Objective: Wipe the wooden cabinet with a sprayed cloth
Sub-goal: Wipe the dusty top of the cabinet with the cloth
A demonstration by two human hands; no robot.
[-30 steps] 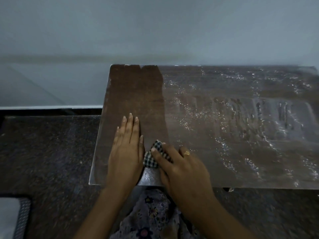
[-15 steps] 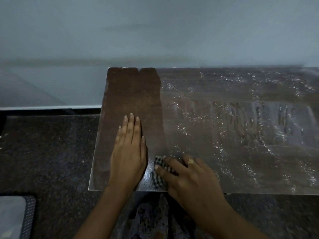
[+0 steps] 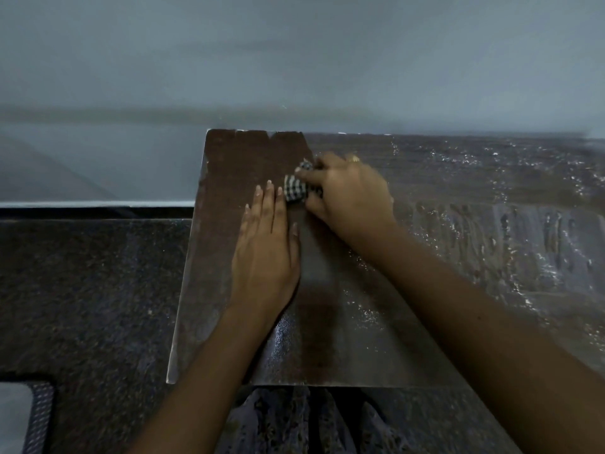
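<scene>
**Wiping down the cabinet top, tips for the pass going on here**

So the right hand [image 3: 347, 194] is clenched around a small checked cloth [image 3: 296, 188], bunched up, pressing it onto the wooden cabinet [image 3: 229, 165] top toward the far left part of the surface. The left hand [image 3: 266, 250] is released, lying flat with fingers straight, palm down on the wood just left of the cloth and nearly touching it, holding nothing.

If I were doing this stroke, I'd spread the cloth out a bit instead of keeping it wadded, since a flat pad covers more per pass. Keep the pressure even and overlap each lane with the last one. There's a dull dry-looking strip along the left side, while everything to the right is shiny and streaked with wet beads, so my guess is that left strip is what's left to do. I'd also move the flat hand out of the way, or it'll just leave prints on wet wood.

The surface is dark brown, with a chipped far edge and a pale worn left edge. It sits against a plain grey-blue wall [image 3: 294, 60]. Below and to the left is a dark speckled floor [image 3: 82, 290], with a corner of a mat [image 3: 39, 417] at the near left. Lighting is dim.
</scene>
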